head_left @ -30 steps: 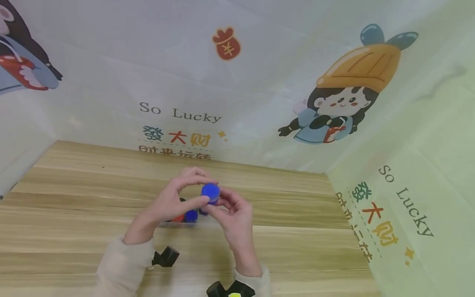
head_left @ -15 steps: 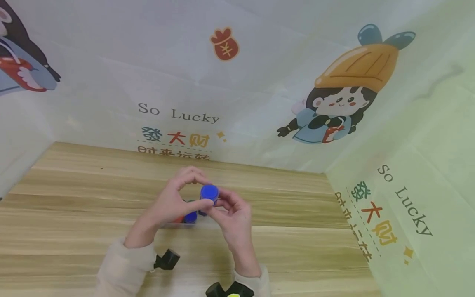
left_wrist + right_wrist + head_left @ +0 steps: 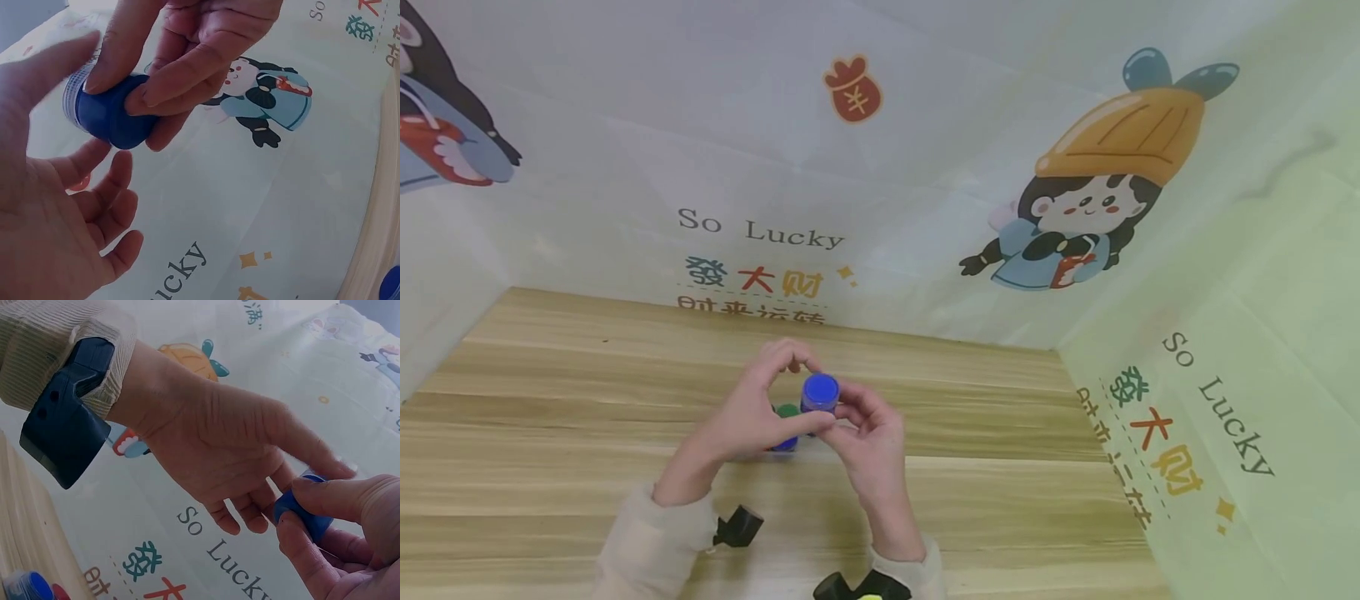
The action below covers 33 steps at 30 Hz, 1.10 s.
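A small blue paint jar with a clear ribbed lid is held up between both hands, above the table. My left hand curves around the lid end, thumb on the near side and index finger on the far side. In the left wrist view, the other left fingers are loosely bent below the jar. My right hand pinches the blue body between thumb and fingers. Just behind and below the hands, a green-topped jar and another blue jar show, partly hidden by the left hand.
The lower jars sit in a clear container, mostly covered by my left hand. In the right wrist view, a blue jar and a red one appear low at left. Printed cloth walls surround the wooden table.
My left hand has turned around the lid, its thumb swinging nearer and lower. The jar has shifted slightly left. A green-topped jar has come into sight while the red one is mostly covered.
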Each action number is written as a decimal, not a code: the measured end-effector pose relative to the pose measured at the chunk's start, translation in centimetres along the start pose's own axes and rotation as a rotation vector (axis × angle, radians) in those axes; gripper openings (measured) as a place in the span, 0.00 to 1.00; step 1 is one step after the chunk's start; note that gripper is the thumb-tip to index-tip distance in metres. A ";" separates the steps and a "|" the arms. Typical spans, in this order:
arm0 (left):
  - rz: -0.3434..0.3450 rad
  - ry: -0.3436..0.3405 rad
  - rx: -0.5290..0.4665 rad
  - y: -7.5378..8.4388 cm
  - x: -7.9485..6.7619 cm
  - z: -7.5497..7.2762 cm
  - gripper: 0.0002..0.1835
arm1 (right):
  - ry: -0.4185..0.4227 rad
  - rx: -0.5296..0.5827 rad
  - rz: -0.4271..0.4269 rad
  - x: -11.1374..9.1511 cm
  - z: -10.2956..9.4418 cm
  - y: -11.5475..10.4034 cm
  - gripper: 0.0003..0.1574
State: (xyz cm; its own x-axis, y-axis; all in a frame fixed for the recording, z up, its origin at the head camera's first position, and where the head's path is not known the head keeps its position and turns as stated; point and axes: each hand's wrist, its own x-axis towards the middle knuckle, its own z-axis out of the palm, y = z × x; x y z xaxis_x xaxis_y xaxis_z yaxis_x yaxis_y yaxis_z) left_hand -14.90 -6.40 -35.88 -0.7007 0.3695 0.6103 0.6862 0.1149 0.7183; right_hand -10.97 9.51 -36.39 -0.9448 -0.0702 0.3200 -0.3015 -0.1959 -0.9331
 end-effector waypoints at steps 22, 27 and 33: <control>-0.033 0.022 -0.021 0.1 -0.2 0.1 0.16 | -0.006 -0.008 0.008 0.0 0.0 0.3 0.20; -0.014 0.015 0.016 0.0 -0.2 0.1 0.22 | 0.001 -0.022 0.019 -0.1 0.0 0.3 0.22; -0.002 0.009 -0.045 -0.2 -0.3 -0.2 0.16 | 0.003 -0.024 0.035 -0.1 0.0 0.1 0.21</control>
State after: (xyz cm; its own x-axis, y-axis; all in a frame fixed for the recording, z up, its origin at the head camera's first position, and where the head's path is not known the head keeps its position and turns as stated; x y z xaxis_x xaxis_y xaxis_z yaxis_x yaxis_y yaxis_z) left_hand -14.87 -6.69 -36.10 -0.7036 0.3614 0.6119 0.6758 0.0739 0.7334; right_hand -10.92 9.50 -36.57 -0.9552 -0.0741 0.2865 -0.2711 -0.1694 -0.9475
